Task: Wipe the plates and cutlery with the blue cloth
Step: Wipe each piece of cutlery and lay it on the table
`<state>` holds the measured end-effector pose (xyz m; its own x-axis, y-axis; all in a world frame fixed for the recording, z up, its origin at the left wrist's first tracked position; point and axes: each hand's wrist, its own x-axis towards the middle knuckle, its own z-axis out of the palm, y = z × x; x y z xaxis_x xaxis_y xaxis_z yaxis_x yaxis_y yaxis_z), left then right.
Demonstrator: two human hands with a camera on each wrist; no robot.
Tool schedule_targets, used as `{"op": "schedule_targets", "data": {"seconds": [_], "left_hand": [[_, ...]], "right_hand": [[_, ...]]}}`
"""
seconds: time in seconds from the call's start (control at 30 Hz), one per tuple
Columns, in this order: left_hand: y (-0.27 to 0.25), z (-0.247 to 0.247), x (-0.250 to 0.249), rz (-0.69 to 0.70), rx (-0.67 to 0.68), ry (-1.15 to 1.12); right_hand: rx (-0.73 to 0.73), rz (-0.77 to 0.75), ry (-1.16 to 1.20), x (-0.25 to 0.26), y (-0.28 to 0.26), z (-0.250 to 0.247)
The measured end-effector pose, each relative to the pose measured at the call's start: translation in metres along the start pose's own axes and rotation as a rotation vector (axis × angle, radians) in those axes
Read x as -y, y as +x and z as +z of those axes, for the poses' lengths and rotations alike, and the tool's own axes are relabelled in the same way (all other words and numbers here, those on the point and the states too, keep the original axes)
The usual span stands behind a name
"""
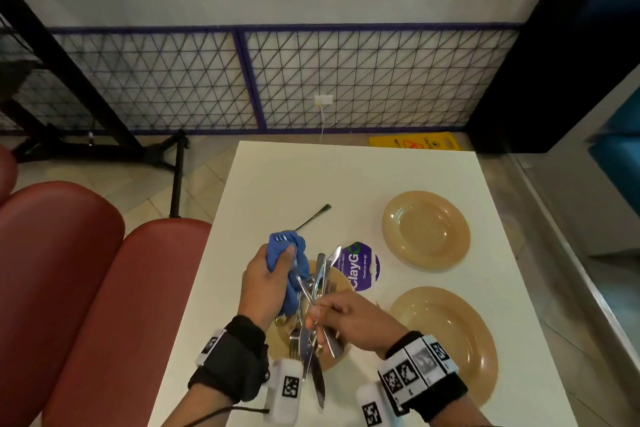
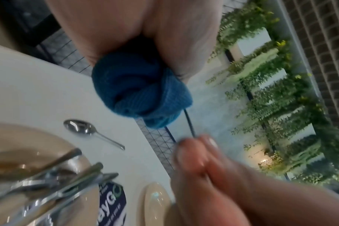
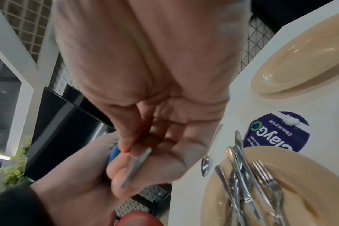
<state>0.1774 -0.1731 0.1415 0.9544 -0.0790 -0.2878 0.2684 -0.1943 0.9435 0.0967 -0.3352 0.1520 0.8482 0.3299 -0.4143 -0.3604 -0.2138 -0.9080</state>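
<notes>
My left hand (image 1: 284, 260) grips the bunched blue cloth (image 1: 291, 263), which is wrapped round a fork (image 1: 282, 237); its tines poke out of the cloth's top. My right hand (image 1: 317, 314) pinches the fork's handle (image 3: 137, 165) at the near end. In the left wrist view the cloth (image 2: 139, 91) bulges from my palm, with the thin handle (image 2: 189, 122) running to the right fingers (image 2: 194, 146). Under both hands a tan plate (image 1: 341, 279) carries a pile of several forks and knives (image 1: 311, 340). A spoon (image 1: 313, 217) lies alone on the white table (image 1: 277, 184).
Two more tan plates sit on the right, one far (image 1: 426, 230) and one near (image 1: 446, 340). A round purple sticker (image 1: 362, 267) lies between the plates. Red padded seats (image 1: 86, 270) border the table's left edge; a mesh fence (image 1: 346, 80) stands behind.
</notes>
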Motion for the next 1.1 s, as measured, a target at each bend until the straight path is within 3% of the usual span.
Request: {"op": "schedule_targets", "data": {"seconds": [0.07, 0.17, 0.33, 0.5, 0.63, 0.7, 0.77, 0.87, 0.93, 1.03, 1.1], "left_hand": [[-0.004, 0.003, 0.006, -0.055, 0.067, -0.012], [0.002, -0.008, 0.003, 0.025, 0.067, 0.041], [0.008, -0.019, -0.005, 0.148, -0.088, 0.011], [0.006, -0.03, -0.004, 0.037, -0.291, -0.295], [0.001, -0.027, 0.013, -0.241, -0.047, -0.23], [-0.01, -0.015, 0.019, -0.287, 0.091, -0.155], [-0.014, -0.005, 0.026, -0.23, 0.168, -0.118], [-0.014, -0.007, 0.024, -0.112, 0.172, -0.008], [-0.012, -0.013, 0.023, -0.019, 0.174, 0.121], [-0.012, -0.017, 0.029, 0.009, 0.249, 0.247], [-0.009, -0.016, 0.032, 0.027, 0.304, 0.309]], "right_hand": [[-0.009, -0.004, -0.007, 0.002, 0.002, 0.001], [0.008, 0.002, -0.032, -0.004, -0.002, 0.003], [0.039, 0.018, -0.05, -0.005, -0.004, 0.002], [0.014, 0.0, -0.083, -0.004, 0.0, 0.004], [-0.026, -0.008, -0.091, -0.002, 0.008, 0.006], [-0.036, -0.018, -0.114, -0.003, 0.019, 0.01], [-0.034, -0.004, -0.142, -0.006, 0.029, 0.012], [-0.036, 0.047, -0.262, -0.009, 0.031, 0.004], [-0.152, 0.088, -0.313, -0.01, 0.031, -0.012], [-0.413, 0.075, -0.091, -0.004, 0.039, -0.026], [-0.445, 0.017, 0.055, 0.002, 0.055, -0.02]]}}
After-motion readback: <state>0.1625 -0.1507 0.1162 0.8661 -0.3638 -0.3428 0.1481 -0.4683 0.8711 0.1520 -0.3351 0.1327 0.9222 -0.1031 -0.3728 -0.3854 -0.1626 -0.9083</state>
